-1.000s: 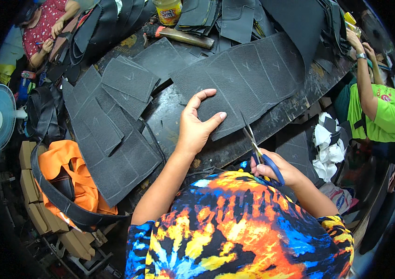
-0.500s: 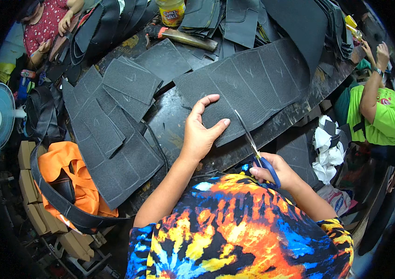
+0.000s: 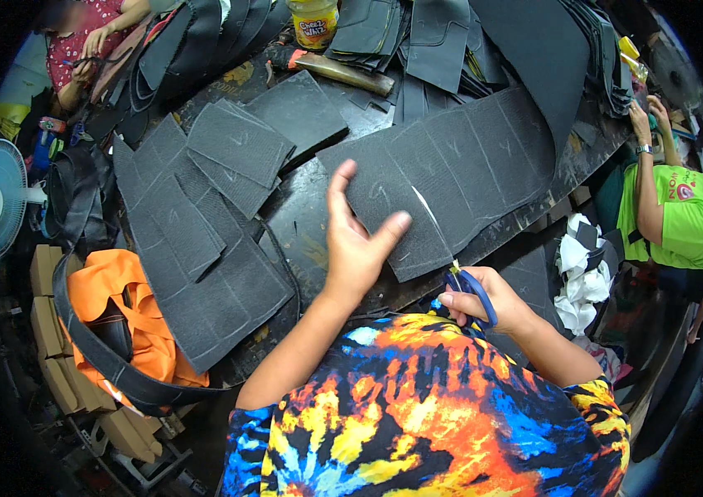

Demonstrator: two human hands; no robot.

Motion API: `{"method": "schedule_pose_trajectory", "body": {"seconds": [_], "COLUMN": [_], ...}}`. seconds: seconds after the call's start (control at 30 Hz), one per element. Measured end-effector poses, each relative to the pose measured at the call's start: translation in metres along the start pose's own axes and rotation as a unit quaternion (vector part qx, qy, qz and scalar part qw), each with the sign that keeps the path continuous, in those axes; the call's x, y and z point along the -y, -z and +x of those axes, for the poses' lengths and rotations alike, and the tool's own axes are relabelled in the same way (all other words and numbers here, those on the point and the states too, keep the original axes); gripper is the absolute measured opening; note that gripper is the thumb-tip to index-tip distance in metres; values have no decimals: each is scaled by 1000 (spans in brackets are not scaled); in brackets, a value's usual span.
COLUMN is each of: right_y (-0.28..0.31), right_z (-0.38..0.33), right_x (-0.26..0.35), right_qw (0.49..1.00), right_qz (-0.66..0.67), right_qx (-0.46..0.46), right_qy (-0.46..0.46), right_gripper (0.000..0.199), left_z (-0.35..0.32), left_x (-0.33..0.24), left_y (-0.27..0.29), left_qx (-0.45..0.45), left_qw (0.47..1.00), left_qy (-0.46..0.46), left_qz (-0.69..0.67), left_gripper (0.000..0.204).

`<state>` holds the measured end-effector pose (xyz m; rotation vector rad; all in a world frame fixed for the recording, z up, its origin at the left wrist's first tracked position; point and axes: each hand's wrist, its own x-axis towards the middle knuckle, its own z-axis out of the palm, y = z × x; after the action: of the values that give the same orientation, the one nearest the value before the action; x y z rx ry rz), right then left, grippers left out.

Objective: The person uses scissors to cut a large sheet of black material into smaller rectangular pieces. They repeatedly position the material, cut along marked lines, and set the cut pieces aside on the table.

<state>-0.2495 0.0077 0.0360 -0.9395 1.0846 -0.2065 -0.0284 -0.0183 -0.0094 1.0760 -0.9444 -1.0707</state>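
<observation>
A long black textured strip [image 3: 476, 153], marked with pale lines across it, lies on the dark worktable, its near end in front of me. My right hand [image 3: 492, 302] is closed on the dark blue handles of a pair of scissors [image 3: 436, 222]. The blades point away from me across the strip, along one of the pale lines near its left end. My left hand [image 3: 358, 244] is beside the strip's left edge, thumb and fingers apart, holding nothing. Whether its thumb touches the strip I cannot tell.
Cut black pieces [image 3: 240, 145] and a larger marked sheet [image 3: 219, 302] lie left on the worktable [image 3: 306, 207]. Behind are a hammer-like tool [image 3: 343, 73], a jar [image 3: 314, 23] and black stacks. An orange bag [image 3: 115, 290] hangs near left. Two other people work nearby.
My left hand has turned, its fingers moving left off the strip's surface. The strip sits slightly nearer to me. The scissors stay in my right hand, their blades now looking closer together.
</observation>
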Motion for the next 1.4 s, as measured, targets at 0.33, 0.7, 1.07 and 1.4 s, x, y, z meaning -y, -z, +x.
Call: {"method": "schedule_pose_trajectory", "body": {"seconds": [0.33,0.7,1.07,1.4], "right_y": [2,-9,-16,-26], "right_z": [22,25,27,54], "right_x": [29,18,19,42], "right_qw": [995,997,999,991], "right_qz": [61,41,-32,63], "right_qx": [69,35,28,64], "right_qy": [43,53,26,94], "right_gripper": [39,33,30,32], "left_z": [16,14,12,0], "left_x": [-9,-13,-15,-16], "left_y": [13,17,23,24], "left_qx": [20,-10,0,-2], "left_qw": [1000,999,999,998], "left_qy": [2,-17,-10,-26], "left_qz": [11,31,48,50], "left_gripper": [58,62,63,62]}}
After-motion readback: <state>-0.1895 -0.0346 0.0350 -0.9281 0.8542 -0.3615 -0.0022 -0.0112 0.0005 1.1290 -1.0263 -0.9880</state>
